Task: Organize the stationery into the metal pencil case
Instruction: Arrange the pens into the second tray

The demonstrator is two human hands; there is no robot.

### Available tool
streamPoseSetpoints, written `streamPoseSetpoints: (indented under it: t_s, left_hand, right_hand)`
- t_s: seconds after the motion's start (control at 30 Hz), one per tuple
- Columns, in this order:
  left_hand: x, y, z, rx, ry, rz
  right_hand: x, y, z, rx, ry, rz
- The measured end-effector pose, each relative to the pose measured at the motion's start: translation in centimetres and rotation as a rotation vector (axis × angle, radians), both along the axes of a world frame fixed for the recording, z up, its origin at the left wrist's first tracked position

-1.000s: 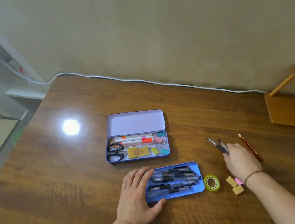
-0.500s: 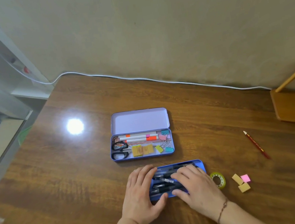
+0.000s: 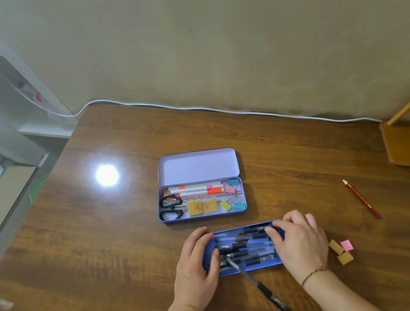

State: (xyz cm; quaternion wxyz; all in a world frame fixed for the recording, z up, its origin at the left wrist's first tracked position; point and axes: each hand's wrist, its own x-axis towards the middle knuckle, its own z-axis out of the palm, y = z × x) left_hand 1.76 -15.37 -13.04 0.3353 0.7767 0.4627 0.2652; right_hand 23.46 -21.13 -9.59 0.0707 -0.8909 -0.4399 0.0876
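In the head view, two metal pencil cases lie on the desk [image 3: 83, 243]. The open pencil case [image 3: 200, 199] sits mid-desk, lid up, holding two white markers, one pair of black scissors [image 3: 170, 207], a row of yellow erasers and several coloured binder clips at its 3 o'clock end. At its 6 o'clock lies the blue tray [image 3: 246, 247], packed with black pens too overlapped to count. The left hand [image 3: 194, 271] grips the tray's 9 o'clock end, fingers curled round it; the right hand [image 3: 298, 244] holds the 3 o'clock end, fingers bent over the rim. One black pen [image 3: 258, 286] pokes out over the near rim toward 5 o'clock, resting on the desk. Two tan erasers [image 3: 340, 252] and one pink eraser [image 3: 347, 245] lie just beside the right hand at 3 o'clock; one red pencil [image 3: 361, 198] lies well apart at 2 o'clock. Broad bare wood spreads toward 9 o'clock; a white cable [image 3: 190, 107] follows the far edge.
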Motion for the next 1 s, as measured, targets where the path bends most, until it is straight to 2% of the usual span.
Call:
streamPoseSetpoints:
  t_s: [0.13, 0.27, 0.5, 0.63, 0.77, 0.87, 1.0]
  left_hand:
    - [0.1, 0.2, 0.0, 0.004, -0.027, 0.026]
    - [0.0, 1.3, 0.7, 0.028, -0.015, 0.041]
    - [-0.7, 2.7, 1.5, 0.079, 0.109, -0.083]
    - [-0.5, 3.3, 1.7, 0.153, 0.176, -0.146]
    - [0.2, 3.8, 1.9, 0.157, 0.196, -0.129]
    - [0.4, 3.9, 1.9, 0.151, 0.193, -0.130]
    - [0.2, 4.0, 1.8, 0.156, 0.184, -0.137]
  right_hand:
    - [-0.4, 0.6, 0.0, 0.028, 0.125, -0.033]
    - [-0.6, 0.8, -0.3, 0.038, 0.115, 0.041]
    - [-0.6, 1.6, -0.4, 0.058, 0.202, -0.011]
    - [-0.6, 1.3, -0.7, 0.058, 0.206, 0.000]
    - [-0.3, 1.2, -0.6, 0.097, 0.222, -0.016]
    - [0.6, 0.6, -0.4, 0.136, 0.239, 0.049]
    - [2.5, -1.6, -0.2, 0.137, 0.131, 0.153]
